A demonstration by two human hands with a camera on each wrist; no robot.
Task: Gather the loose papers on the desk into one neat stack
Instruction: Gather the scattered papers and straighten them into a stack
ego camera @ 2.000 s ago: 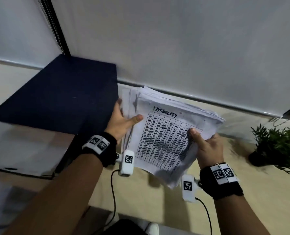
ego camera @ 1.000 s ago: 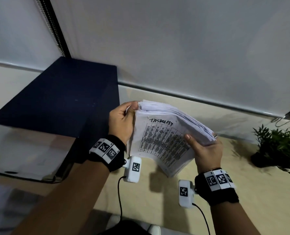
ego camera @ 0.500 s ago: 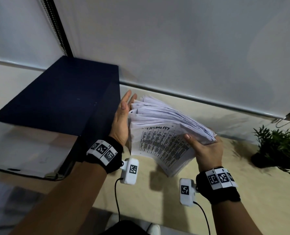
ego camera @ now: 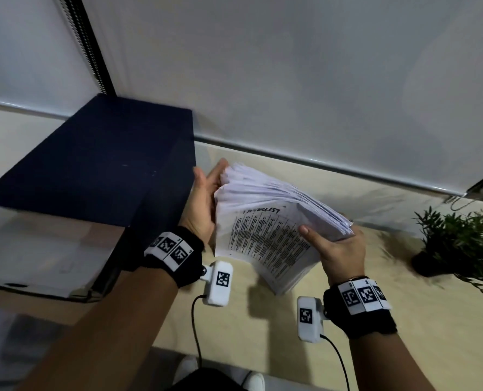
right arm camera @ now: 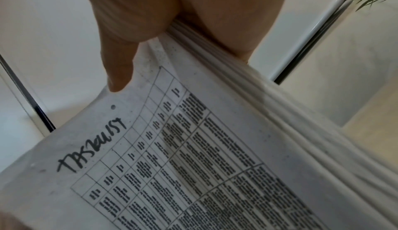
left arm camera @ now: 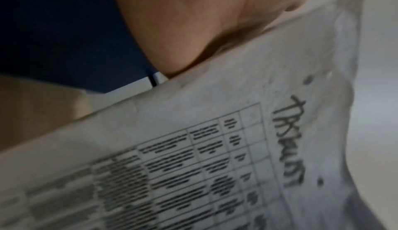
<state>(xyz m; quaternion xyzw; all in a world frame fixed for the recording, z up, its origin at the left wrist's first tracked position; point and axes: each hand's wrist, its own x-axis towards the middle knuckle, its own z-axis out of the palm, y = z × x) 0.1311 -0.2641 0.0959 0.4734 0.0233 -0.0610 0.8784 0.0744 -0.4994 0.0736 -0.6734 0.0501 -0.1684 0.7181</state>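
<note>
A thick stack of white papers [ego camera: 265,221] stands on its lower corner on the beige desk [ego camera: 404,311], tilted, its front sheet a printed table headed in black marker. My right hand [ego camera: 333,244] grips the stack's right edge, thumb across the front sheet [right arm camera: 193,148] and fingers behind. My left hand [ego camera: 203,198] lies flat with straight fingers against the stack's left edge. The left wrist view shows the palm [left arm camera: 193,29] pressing that edge of the front sheet [left arm camera: 215,157]. The sheets fan apart along the top edge.
A dark blue box [ego camera: 99,165] stands close to the left of my left hand. A small green potted plant [ego camera: 460,244] sits on the desk at the right. A pale wall panel [ego camera: 291,80] rises just behind the papers.
My left hand let go of the stack's top left corner, straightened its fingers and now presses flat against the left edge. The stack has tipped back and its top sheets have fanned.
</note>
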